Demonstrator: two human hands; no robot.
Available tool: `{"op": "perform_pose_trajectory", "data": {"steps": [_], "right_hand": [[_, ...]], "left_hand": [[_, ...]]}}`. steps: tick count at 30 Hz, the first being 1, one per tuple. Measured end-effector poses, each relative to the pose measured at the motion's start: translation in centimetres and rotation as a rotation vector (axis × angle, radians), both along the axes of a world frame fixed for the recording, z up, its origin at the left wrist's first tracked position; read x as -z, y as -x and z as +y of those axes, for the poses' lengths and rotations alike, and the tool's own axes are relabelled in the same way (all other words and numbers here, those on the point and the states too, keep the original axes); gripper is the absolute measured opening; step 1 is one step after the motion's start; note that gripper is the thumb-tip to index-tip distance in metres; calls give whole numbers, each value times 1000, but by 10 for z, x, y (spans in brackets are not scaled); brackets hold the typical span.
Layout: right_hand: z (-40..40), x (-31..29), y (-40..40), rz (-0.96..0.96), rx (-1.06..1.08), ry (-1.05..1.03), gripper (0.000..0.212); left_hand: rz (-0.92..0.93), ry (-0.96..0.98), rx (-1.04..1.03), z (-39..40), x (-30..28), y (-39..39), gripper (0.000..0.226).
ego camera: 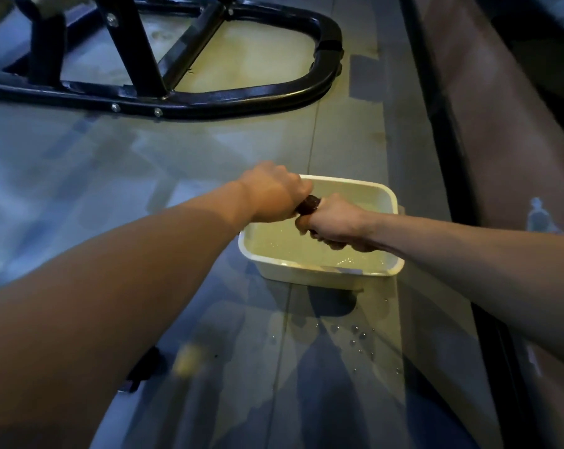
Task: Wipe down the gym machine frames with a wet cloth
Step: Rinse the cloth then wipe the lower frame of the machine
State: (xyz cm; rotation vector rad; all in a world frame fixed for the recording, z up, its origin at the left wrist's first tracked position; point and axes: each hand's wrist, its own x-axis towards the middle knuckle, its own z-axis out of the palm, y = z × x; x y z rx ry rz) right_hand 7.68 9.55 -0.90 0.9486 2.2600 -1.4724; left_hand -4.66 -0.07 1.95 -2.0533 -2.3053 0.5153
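Observation:
A dark wet cloth [309, 204], twisted into a tight roll, shows between my two fists above a white plastic tub [319, 275] with water in it. My left hand [275, 194] grips the far end of the cloth and my right hand [337, 222] grips the near end; most of the cloth is hidden inside them. The black gym machine frame [209, 98], a curved steel tube with bolts and upright struts, lies on the floor at the top of the view, well beyond the tub.
Water drops [358, 335] are scattered on the smooth floor just in front of the tub. A dark rail or wall edge [442, 140] runs along the right side. A blurred yellowish object [188, 362] lies near my left forearm.

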Motion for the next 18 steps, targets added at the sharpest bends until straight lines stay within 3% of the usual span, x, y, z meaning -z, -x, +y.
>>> {"op": "perform_pose_trajectory", "data": {"steps": [3,6,8,12,16,18], "right_hand": [[-11,3,0,20,129,286,4],[-10,11,3,29,197,472,11],[0,11,12,26,123,322,7],[21,-1,22,82,8,-349,19],[9,-20,9,-124,-177,-773,71],[-4,-31,-5,-118,-64,-678,82]], "left_hand": [[18,7,112,1,-2,9,28],[78,-25,149,4,1,18,31],[79,-73,71,5,7,22,31],[-50,-158,-317,12,16,7,20],[-585,-20,-804,17,1,-20,9],[-921,-17,-992,14,-17,-34,17]]}}
